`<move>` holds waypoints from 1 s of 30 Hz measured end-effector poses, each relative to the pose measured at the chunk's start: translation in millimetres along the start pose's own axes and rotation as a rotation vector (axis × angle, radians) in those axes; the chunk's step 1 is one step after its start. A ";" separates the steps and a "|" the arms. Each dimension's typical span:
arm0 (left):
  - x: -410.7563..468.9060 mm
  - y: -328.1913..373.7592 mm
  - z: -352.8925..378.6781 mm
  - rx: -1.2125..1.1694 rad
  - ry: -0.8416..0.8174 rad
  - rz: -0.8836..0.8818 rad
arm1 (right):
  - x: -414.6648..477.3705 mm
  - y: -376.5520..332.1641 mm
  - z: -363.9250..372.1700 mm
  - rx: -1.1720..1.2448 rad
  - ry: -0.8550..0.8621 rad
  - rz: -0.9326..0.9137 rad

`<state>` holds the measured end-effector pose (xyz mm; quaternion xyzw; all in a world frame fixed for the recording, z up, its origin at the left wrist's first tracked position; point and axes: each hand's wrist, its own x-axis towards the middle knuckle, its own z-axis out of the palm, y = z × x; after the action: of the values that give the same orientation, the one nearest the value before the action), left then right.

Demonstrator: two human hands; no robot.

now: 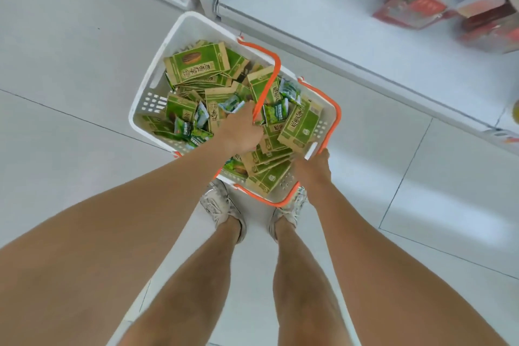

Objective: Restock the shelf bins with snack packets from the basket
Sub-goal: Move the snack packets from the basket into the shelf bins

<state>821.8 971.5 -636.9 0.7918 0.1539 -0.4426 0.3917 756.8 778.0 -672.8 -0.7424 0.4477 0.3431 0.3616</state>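
Basket [146,87] heaped with snack packets [196,64], shelf [309,8] edge just beside; left hand [241,129] fingers [248,109] buried among them, right hand [311,170] at near rim, grips unclear

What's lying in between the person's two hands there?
Brown-and-green snack packets piled in the white basket fill the stretch between the left hand and the right hand, as the head view shows.

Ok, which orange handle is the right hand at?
The outer handle along the basket's right rim; the other handle crosses above the packets, by the left hand.
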 end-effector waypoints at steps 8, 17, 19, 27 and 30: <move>3.3 5.4 -1.9 -0.089 -0.041 -0.063 | 3.8 -1.3 -5.6 0.244 -0.005 0.183; -6.7 13.8 -31.5 -0.387 0.009 -0.213 | -95.6 -65.8 32.7 0.464 -0.667 -0.014; -6.9 12.8 -39.2 -0.445 0.040 -0.217 | -106.5 -75.5 52.3 0.445 -0.678 0.001; -35.5 3.1 -62.5 -0.576 -0.024 -0.218 | -129.8 -80.3 60.0 0.353 -0.546 0.085; -59.3 31.7 -55.9 -0.563 -0.060 -0.208 | -152.4 -70.6 29.5 0.313 -0.507 0.081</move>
<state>839.6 999.4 -556.0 0.6186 0.3394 -0.4433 0.5528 760.4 890.2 -544.4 -0.5498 0.4199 0.4583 0.5580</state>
